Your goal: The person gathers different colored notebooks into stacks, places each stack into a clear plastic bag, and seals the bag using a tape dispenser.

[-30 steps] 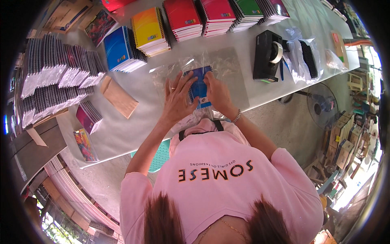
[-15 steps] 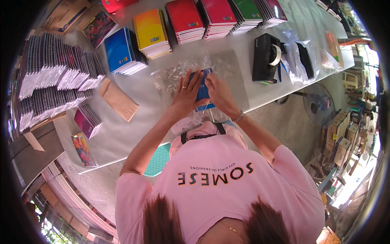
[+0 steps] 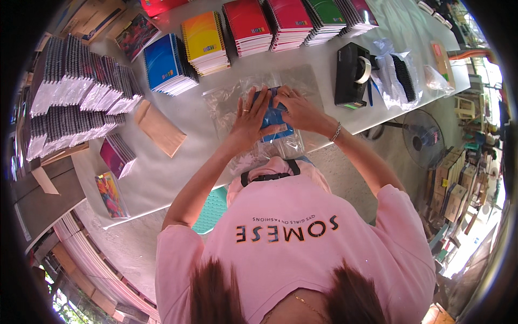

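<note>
A blue notebook (image 3: 277, 131) lies on the table right in front of me, with clear plastic wrap (image 3: 294, 144) over and around it. My left hand (image 3: 249, 117) presses flat on its left part, fingers stretched toward the far edge and thumb across the cover. At the notebook's upper right, my right hand (image 3: 303, 110) has bent fingers drawn together on the plastic. Exactly what its fingertips pinch is hard to see. Both hands hide much of the cover. More loose clear plastic sheets (image 3: 217, 105) lie beneath and to the left.
Stacks of spiral notebooks, including blue (image 3: 164, 65), yellow (image 3: 204, 40) and red (image 3: 246, 24) ones, line the far side. A black tape dispenser (image 3: 350, 75) stands right. Wrapped notebooks (image 3: 65, 97) are piled left, near a brown envelope (image 3: 160, 128). A fan (image 3: 422, 139) stands beyond the table.
My right hand has shifted slightly right, its forearm swinging outward, and its fingers have spread over the notebook's upper right. My left hand stays pressed on the cover.
</note>
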Demonstrator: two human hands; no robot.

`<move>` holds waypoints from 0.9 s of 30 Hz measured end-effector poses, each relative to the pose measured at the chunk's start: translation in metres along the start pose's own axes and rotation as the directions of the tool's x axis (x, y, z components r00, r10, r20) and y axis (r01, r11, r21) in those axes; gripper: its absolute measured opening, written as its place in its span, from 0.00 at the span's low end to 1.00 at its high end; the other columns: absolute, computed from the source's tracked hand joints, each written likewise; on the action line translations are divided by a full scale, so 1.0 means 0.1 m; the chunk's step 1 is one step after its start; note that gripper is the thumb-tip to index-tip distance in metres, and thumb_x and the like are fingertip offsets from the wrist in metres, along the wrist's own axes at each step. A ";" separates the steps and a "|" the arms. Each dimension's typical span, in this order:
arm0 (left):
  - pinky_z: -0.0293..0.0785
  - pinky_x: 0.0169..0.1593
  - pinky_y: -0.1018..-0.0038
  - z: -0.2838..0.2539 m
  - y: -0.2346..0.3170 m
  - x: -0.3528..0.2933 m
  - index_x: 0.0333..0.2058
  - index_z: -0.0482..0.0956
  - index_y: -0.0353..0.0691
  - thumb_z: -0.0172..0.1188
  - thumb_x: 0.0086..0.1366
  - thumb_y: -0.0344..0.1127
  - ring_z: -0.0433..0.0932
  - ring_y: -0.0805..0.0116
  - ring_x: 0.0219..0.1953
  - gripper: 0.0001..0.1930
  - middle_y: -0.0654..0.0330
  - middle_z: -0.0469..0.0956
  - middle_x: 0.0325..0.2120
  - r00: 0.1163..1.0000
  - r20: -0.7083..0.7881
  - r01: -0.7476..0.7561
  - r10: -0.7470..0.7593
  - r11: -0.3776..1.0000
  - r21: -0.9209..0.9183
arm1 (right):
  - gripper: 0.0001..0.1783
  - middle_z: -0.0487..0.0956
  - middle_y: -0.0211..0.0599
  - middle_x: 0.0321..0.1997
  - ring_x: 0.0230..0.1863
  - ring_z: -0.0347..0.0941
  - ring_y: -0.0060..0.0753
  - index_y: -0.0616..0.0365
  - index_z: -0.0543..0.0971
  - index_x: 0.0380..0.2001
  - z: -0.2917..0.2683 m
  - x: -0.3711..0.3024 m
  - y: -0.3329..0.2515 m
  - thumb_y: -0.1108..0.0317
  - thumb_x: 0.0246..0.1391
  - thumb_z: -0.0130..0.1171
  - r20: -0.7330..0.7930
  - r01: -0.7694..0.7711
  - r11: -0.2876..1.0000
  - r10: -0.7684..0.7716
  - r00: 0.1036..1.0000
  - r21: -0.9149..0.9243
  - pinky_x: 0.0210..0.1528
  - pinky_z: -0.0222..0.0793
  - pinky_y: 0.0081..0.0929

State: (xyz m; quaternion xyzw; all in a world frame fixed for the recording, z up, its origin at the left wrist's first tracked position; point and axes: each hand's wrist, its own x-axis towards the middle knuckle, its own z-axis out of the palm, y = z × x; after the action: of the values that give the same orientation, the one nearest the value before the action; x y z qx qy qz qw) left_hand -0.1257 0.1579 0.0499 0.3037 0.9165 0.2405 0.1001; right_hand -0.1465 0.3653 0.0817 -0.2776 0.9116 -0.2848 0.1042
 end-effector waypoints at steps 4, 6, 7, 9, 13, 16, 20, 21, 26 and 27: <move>0.35 0.69 0.50 0.02 -0.03 -0.03 0.68 0.41 0.44 0.52 0.59 0.63 0.31 0.55 0.71 0.48 0.58 0.38 0.70 1.000 -0.005 -0.002 0.002 0.999 -0.032 | 0.23 0.66 0.44 0.53 0.58 0.60 0.52 0.55 0.69 0.46 0.06 -0.05 -0.05 0.67 0.43 0.59 -0.029 -0.013 0.996 0.016 0.999 0.085 0.62 0.55 0.43; 0.35 0.69 0.51 0.07 -0.09 -0.04 0.68 0.42 0.42 0.55 0.57 0.62 0.31 0.56 0.71 0.50 0.55 0.37 0.70 0.998 -0.047 -0.049 0.046 0.997 -0.052 | 0.29 0.64 0.44 0.56 0.59 0.60 0.54 0.52 0.68 0.50 0.07 -0.06 -0.09 0.64 0.41 0.62 -0.005 -0.068 0.993 0.069 0.998 0.098 0.63 0.54 0.44; 0.35 0.69 0.52 0.07 -0.09 -0.04 0.68 0.42 0.42 0.58 0.55 0.62 0.31 0.54 0.71 0.51 0.53 0.38 0.69 0.993 -0.110 -0.072 0.049 0.974 -0.213 | 0.32 0.63 0.44 0.58 0.60 0.58 0.55 0.49 0.67 0.52 0.04 -0.07 -0.13 0.62 0.40 0.64 0.015 -0.118 0.990 0.117 0.993 0.082 0.64 0.52 0.45; 0.34 0.69 0.54 0.06 -0.09 -0.05 0.68 0.43 0.44 0.63 0.52 0.61 0.31 0.52 0.71 0.53 0.50 0.38 0.69 0.972 -0.232 -0.142 0.024 0.850 -0.508 | 0.37 0.62 0.43 0.60 0.60 0.58 0.57 0.44 0.66 0.55 0.05 -0.07 -0.18 0.58 0.38 0.67 0.032 -0.167 0.985 0.165 0.986 0.050 0.63 0.53 0.48; 0.33 0.69 0.50 0.04 -0.10 -0.10 0.61 0.64 0.54 0.68 0.47 0.58 0.32 0.46 0.71 0.43 0.47 0.40 0.69 0.915 -0.385 -0.094 -0.120 0.865 -0.493 | 0.42 0.61 0.41 0.60 0.58 0.60 0.59 0.37 0.63 0.59 0.15 -0.03 -0.20 0.52 0.37 0.68 -0.007 -0.190 0.981 0.189 0.982 -0.030 0.58 0.60 0.56; 0.31 0.68 0.46 0.01 -0.07 -0.13 0.52 0.77 0.62 0.69 0.47 0.56 0.32 0.45 0.71 0.31 0.50 0.40 0.69 0.913 -0.340 0.124 -0.226 0.947 -0.295 | 0.44 0.61 0.42 0.61 0.59 0.59 0.59 0.35 0.62 0.60 0.17 -0.02 -0.23 0.51 0.37 0.69 0.004 -0.239 0.968 0.240 0.971 -0.077 0.56 0.62 0.58; 0.30 0.68 0.46 -0.09 0.01 -0.17 0.49 0.79 0.69 0.69 0.49 0.55 0.32 0.48 0.71 0.26 0.52 0.41 0.69 0.902 -0.270 0.254 -0.338 0.919 -0.302 | 0.41 0.61 0.43 0.62 0.59 0.59 0.59 0.37 0.65 0.59 0.14 -0.04 -0.36 0.52 0.38 0.68 -0.032 -0.302 0.951 0.300 0.953 -0.065 0.60 0.60 0.54; 0.30 0.68 0.47 -0.10 0.02 -0.18 0.50 0.78 0.70 0.69 0.49 0.55 0.32 0.49 0.71 0.26 0.53 0.41 0.69 0.900 -0.253 0.277 -0.355 0.914 -0.297 | 0.39 0.63 0.43 0.60 0.58 0.60 0.57 0.39 0.66 0.58 0.18 -0.07 -0.30 0.52 0.39 0.67 -0.103 -0.249 0.968 0.246 0.964 -0.013 0.60 0.59 0.52; 0.31 0.68 0.44 -0.07 -0.01 -0.23 0.50 0.77 0.71 0.68 0.50 0.57 0.33 0.48 0.71 0.26 0.53 0.41 0.69 0.891 -0.263 0.293 -0.370 0.911 -0.290 | 0.26 0.76 0.42 0.46 0.54 0.64 0.47 0.56 0.76 0.48 -0.05 -0.45 0.29 0.60 0.44 0.66 -0.812 -0.451 0.892 0.234 0.534 -0.040 0.56 0.57 0.42; 0.31 0.67 0.43 -0.08 0.00 -0.21 0.50 0.77 0.71 0.68 0.50 0.57 0.34 0.48 0.71 0.26 0.54 0.42 0.69 0.894 -0.266 0.283 -0.360 0.915 -0.287 | 0.22 0.77 0.42 0.44 0.53 0.64 0.45 0.59 0.77 0.45 -0.17 -0.64 0.53 0.62 0.45 0.66 -0.911 -0.549 0.836 0.218 0.350 -0.011 0.55 0.57 0.42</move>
State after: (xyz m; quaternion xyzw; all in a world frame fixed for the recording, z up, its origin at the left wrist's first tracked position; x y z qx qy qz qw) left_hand -0.1113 0.1420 0.0574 0.0902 0.9222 0.3750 0.0282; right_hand -0.1230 0.4459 0.0673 0.1240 0.9000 -0.2031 -0.3652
